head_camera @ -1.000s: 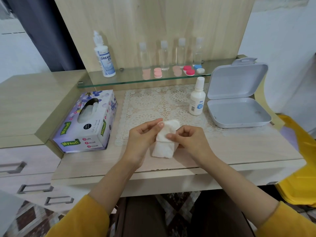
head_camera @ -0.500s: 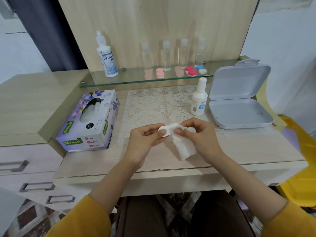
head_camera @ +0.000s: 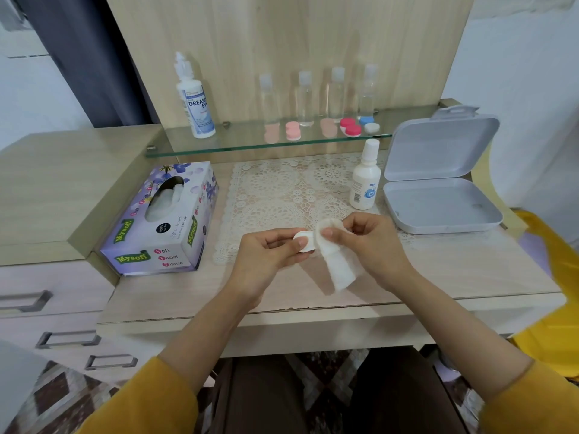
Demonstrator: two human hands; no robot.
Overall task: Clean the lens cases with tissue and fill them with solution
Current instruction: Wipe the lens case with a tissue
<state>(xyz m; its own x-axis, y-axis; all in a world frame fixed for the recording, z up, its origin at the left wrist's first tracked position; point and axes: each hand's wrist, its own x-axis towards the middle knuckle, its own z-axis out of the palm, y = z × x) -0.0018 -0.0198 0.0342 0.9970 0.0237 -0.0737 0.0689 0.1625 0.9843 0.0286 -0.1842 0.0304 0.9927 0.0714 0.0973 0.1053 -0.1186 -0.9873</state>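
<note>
Steadying case gripped in left hand, wiping what looks like its other cup with tissue pinched in right hand, above surface.

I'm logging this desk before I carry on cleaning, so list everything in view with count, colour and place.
held lens case: one, white, pinched in left hand
tissue: one, white, in right hand, against that case
tissue box: one, purple, desk left
lace mat: one, cream, desk centre
small solution bottle: one, white, on mat
open box: one, grey, desk right
glass shelf: one, clear, above desk
large solution bottle: one, white, shelf left
clear bottles: four, transparent, shelf back
shelf lens cases: three; pink, red, blue-white; shelf front
left hand: one, yellow sleeve
right hand: one, yellow sleeve
</note>
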